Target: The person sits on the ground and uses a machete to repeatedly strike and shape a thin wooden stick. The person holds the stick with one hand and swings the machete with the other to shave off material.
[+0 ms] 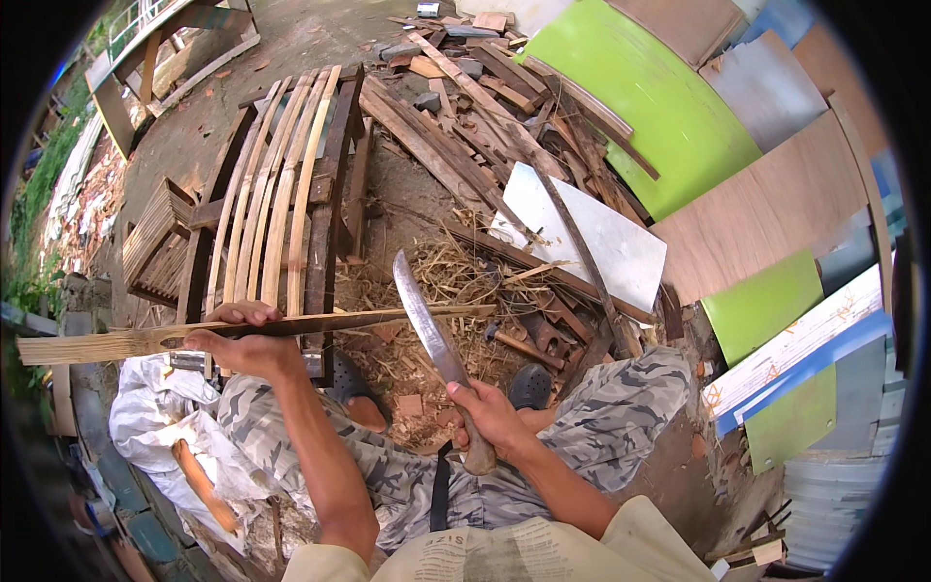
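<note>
In my right hand point(487, 419) is a machete point(427, 325), gripped by its wooden handle; its curved blade points up and away from me. My left hand point(254, 341) is closed around a long wooden strip point(107, 344), held roughly level across my left knee. The strip is pale at its left end and darker along the middle, and tapers toward the right. Its right end passes behind the machete blade, and I cannot tell whether they touch. Just beyond my left hand stands a dark wooden frame point(335, 194) with several pale slats point(281, 184) laid lengthwise on it.
Shavings point(446, 272) cover the ground between my feet. A hammer point(524, 346) lies near my right shoe. Beyond is a heap of scrap wood point(485, 107). A white board point(582, 228) and green panels point(640, 97) stand on the right. A white sack point(160, 407) is at my left.
</note>
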A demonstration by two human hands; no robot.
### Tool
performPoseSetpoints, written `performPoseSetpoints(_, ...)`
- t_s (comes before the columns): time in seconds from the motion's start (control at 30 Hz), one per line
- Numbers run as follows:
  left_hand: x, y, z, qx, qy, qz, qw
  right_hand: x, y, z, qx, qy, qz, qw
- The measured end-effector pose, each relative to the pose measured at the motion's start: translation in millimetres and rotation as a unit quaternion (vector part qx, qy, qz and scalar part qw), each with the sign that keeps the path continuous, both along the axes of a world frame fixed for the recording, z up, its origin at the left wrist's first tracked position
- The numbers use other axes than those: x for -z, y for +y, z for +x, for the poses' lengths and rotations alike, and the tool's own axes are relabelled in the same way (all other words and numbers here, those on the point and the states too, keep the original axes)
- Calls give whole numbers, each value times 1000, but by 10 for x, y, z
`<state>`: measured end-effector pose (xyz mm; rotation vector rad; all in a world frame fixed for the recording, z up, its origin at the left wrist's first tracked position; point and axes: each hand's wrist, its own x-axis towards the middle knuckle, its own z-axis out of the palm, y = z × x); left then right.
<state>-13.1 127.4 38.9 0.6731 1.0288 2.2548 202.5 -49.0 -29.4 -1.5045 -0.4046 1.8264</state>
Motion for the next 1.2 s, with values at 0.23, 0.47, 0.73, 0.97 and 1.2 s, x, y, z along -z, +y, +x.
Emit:
performPoseSetpoints(0.23, -113, 74, -95, -27, -68, -118, 990, -136, 47, 600, -8, -347, 173, 922)
performPoseSetpoints(0.47, -10, 110, 15, 71, -60, -152, 984, 64, 476, 762, -92, -354, 264, 893)
performPoseSetpoints(0.73, -15, 60, 101, 53, -31, -206, 977, 520, 529, 467, -79, -205, 250, 943)
performPoseSetpoints(0.97, 89, 110, -29, 2, -24, -216, 976, 555, 554, 341, -51, -269, 270, 923)
performPoseSetpoints(1.2, 36, 139, -19, -42, -37, -221, 974, 515, 637, 256, -53, -327, 278, 902)
